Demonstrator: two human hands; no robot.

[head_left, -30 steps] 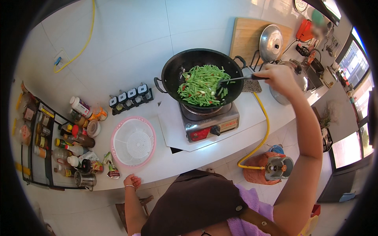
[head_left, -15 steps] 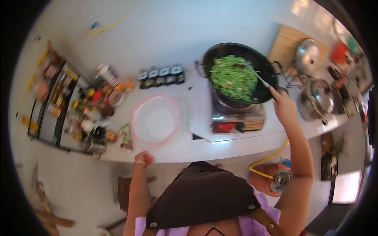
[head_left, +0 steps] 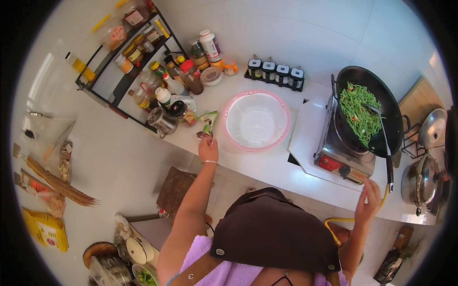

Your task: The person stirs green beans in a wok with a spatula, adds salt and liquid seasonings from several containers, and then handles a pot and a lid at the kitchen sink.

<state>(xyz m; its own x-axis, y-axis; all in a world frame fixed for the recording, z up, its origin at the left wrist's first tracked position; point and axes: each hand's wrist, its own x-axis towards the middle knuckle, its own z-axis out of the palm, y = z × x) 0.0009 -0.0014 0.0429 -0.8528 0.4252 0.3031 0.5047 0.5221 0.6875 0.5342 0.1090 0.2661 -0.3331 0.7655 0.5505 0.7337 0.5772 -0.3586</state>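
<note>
My left hand [head_left: 208,148] reaches over the counter's front edge, its fingers closed on the lower end of a small green and white seasoning packet [head_left: 208,123]. Right of it lies a white plastic colander [head_left: 238,117] with a pink rim. My right hand [head_left: 367,202] is in the air in front of the stove, holding nothing, its fingers loosely bent and apart. Beyond it, chopped green beans [head_left: 359,112] with red bits fill a black wok [head_left: 392,107] on a portable gas stove [head_left: 341,167]. A spatula [head_left: 384,136] rests in the wok, its black handle over the rim.
Bottles and jars [head_left: 179,78] crowd the counter's left end by a black rack [head_left: 114,97]. Four-part spice jars stand as a black seasoning set [head_left: 275,75] against the wall. At the right are a steel pot [head_left: 420,183], a lid [head_left: 433,127] and a wooden board [head_left: 420,97]. A yellow hose [head_left: 341,219] hangs below.
My right hand has let go of the spatula and drawn back toward me. My left hand has moved forward onto the packet. The view has turned to the left.
</note>
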